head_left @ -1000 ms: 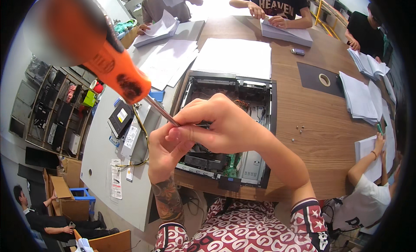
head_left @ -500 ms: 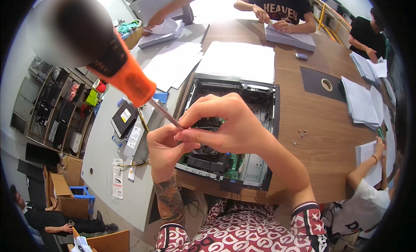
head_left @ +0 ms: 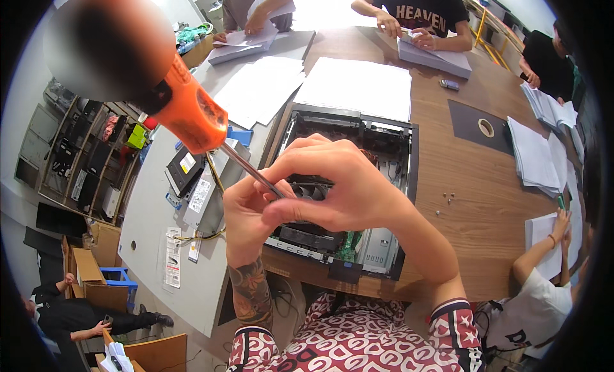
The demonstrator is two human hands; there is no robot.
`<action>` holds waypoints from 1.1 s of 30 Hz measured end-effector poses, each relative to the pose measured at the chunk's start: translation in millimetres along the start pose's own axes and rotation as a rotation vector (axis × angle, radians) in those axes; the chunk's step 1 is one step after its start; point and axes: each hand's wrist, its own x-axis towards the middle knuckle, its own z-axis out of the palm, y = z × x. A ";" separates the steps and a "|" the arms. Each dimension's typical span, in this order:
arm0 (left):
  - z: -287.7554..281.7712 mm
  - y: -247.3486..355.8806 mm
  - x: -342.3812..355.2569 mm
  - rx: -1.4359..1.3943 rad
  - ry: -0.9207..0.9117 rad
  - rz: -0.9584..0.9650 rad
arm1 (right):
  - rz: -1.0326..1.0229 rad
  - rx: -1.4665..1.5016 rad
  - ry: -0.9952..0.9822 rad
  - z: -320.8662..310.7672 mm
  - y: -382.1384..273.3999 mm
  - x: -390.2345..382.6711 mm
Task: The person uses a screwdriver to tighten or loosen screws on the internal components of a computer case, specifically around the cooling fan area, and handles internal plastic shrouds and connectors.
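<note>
A screwdriver (head_left: 195,119) with an orange and black handle is held up at a slant over the table, handle toward the upper left. My left hand (head_left: 246,209) is closed around the lower part of its metal shaft. The fingers of my right hand (head_left: 339,177) pinch at the same shaft close to the tip. Whatever may sit at the tip is hidden by my fingers. Beneath both hands lies an opened desktop computer case (head_left: 414,154), its black fan (head_left: 310,191) and green circuit board (head_left: 347,247) partly visible.
Small screws (head_left: 446,196) lie right of the case. Left are a metal power supply (head_left: 203,196) with cables, a black drive (head_left: 185,170) and a blister pack (head_left: 173,260). Paper sheets (head_left: 358,84) lie beyond the case; a tape roll (head_left: 486,128) is far right. Several people sit around.
The screwdriver handle has shifted and turned slightly, and my right thumb has moved along the shaft near the tip. The view has shifted a little. A co-worker at the far left has lifted a sheet.
</note>
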 end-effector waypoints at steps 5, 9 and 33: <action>7.8 10.9 1.1 0.121 -0.011 0.043 | 0.071 -0.042 -0.035 -3.7 -1.1 -1.3; 1.9 9.7 -1.5 0.079 -0.043 -0.038 | -0.031 -0.029 -0.035 -4.9 6.1 -5.5; 2.6 0.9 8.2 0.025 -0.050 0.037 | -0.003 0.028 -0.019 -0.9 -5.1 1.2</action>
